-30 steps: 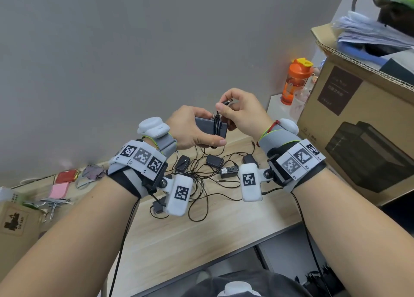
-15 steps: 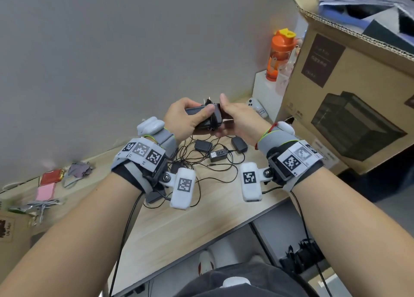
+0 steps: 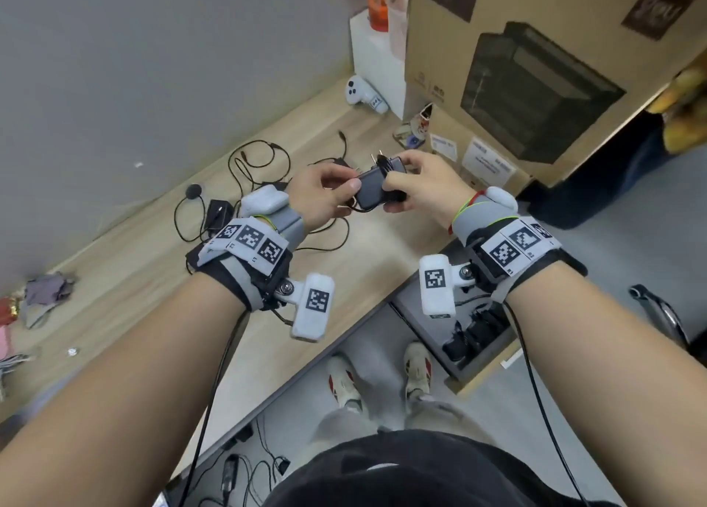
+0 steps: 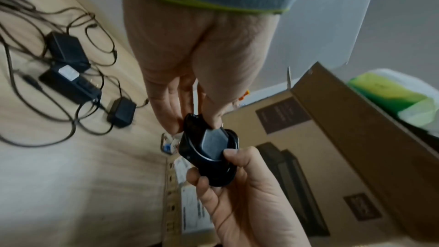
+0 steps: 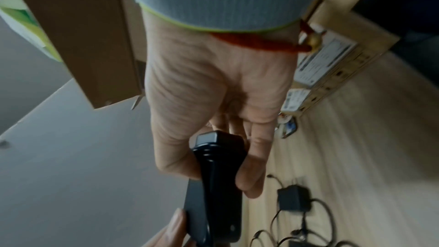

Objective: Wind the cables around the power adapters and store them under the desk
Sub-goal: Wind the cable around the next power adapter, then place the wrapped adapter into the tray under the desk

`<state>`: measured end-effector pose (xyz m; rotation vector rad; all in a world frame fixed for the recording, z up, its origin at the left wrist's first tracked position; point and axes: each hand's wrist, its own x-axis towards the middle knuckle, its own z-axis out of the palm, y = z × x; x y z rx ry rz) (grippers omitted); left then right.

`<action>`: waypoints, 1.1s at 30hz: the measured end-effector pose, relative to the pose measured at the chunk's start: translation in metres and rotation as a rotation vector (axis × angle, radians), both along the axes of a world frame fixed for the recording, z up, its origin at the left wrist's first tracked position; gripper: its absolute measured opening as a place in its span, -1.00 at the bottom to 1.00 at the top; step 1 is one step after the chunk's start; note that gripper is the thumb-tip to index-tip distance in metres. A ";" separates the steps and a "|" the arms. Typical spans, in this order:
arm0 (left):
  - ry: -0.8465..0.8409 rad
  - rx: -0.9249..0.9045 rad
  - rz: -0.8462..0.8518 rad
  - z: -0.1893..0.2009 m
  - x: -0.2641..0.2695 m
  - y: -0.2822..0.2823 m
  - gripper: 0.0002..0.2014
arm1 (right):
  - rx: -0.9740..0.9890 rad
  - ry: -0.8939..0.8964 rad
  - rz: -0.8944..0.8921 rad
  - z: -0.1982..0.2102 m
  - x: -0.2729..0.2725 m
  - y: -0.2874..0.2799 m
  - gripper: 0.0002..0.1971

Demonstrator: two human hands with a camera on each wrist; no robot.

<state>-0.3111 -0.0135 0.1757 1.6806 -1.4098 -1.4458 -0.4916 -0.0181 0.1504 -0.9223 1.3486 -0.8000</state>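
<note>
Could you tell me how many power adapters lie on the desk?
3 plainly: a black adapter, a labelled adapter beside it, a smaller adapter farther right. Others may be hidden.

Grey wall (image 3: 153, 66) behind light wooden desk (image 3: 306, 315), grey floor (image 3: 612, 269) below.

Black power adapter (image 3: 373, 191) held up above the desk edge, cable (image 3: 383, 163) wrapped in tight loops round its body, prongs pointing up. More black adapters (image 4: 69, 84) lie unwound on the wooden desk (image 3: 160, 277), cords tangled.
</note>
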 end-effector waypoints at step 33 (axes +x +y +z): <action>-0.305 0.478 -0.534 -0.351 -0.159 0.108 -0.60 | 0.400 0.588 0.350 -0.365 -0.160 0.120 -0.48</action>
